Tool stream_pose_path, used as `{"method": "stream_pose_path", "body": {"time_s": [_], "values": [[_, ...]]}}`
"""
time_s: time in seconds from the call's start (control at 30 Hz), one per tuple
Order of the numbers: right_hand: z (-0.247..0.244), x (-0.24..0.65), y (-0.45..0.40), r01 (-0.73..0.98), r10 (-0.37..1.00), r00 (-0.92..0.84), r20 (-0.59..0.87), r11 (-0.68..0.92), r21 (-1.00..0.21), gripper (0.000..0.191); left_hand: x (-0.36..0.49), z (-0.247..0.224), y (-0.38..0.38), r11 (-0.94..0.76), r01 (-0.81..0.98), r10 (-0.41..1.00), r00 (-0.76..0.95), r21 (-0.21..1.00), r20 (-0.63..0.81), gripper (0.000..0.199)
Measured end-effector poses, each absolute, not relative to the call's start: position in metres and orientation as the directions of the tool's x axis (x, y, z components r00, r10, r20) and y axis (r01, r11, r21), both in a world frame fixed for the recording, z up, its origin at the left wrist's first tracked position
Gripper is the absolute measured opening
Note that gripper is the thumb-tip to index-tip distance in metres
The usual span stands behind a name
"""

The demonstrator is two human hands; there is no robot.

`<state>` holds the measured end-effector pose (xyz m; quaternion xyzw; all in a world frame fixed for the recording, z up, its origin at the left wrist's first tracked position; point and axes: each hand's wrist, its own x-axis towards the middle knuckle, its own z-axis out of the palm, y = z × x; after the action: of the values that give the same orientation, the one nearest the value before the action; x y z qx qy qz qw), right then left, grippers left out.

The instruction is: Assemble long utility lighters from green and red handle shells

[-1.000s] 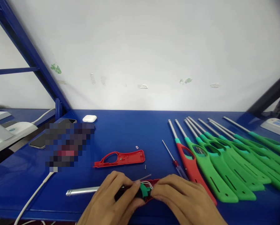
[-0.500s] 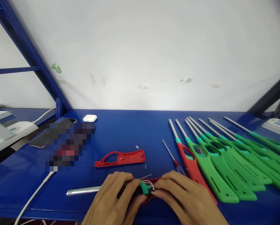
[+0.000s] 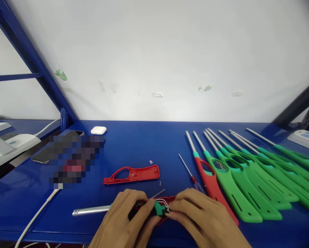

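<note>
At the table's front lies an opened gas lighter (image 3: 91, 210), its metal tube pointing left and its red shell showing between my hands. My left hand (image 3: 127, 215) is closed around its middle, beside a green part (image 3: 158, 208) and a black part. The fingers of my right hand (image 3: 203, 215) pinch at white wires (image 3: 163, 200) near the shell's right end; the fingertips partly hide what they grip. A thin metal rod (image 3: 158, 193) sticks up by the left fingers. Behind the hands lies the loose red shell half (image 3: 144, 173), inner side up.
A screwdriver (image 3: 192, 174) lies right of centre, beside a red lighter (image 3: 216, 187) and a row of several green lighters (image 3: 247, 203). A small screw (image 3: 160, 184) and a tiny pale piece (image 3: 151, 162) lie near the shell half. Phones (image 3: 44, 153) and a white earphone case (image 3: 98, 130) are at left.
The thin rod by my left fingers has tilted and shifted slightly left. Both hands stay on the opened lighter with only small finger movement. The whole view has shifted a little.
</note>
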<state>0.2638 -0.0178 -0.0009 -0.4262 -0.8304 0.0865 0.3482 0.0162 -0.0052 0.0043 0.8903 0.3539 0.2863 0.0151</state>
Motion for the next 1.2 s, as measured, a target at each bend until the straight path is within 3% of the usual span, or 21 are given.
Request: {"method": "stream_pose_path", "body": {"time_s": [0.4,0.87,1.2], "values": [[0.005,0.257,-0.017,0.688,0.716,-0.382,0.585,0.643,-0.338,0.043,0.017,0.001,-0.006,-0.752,0.640,0.616,0.594,0.160,0.517,0.025],[-0.013,0.261,-0.014,0.676,0.748,-0.363,0.555,0.622,-0.396,0.032,0.021,-0.001,-0.010,-0.727,0.669,0.630,0.561,0.154,0.537,0.024],[-0.012,0.257,-0.015,0.723,0.723,-0.355,0.593,0.614,-0.316,0.041,0.021,-0.002,-0.008,-0.720,0.679,0.635,0.562,0.144,0.530,0.022]]}}
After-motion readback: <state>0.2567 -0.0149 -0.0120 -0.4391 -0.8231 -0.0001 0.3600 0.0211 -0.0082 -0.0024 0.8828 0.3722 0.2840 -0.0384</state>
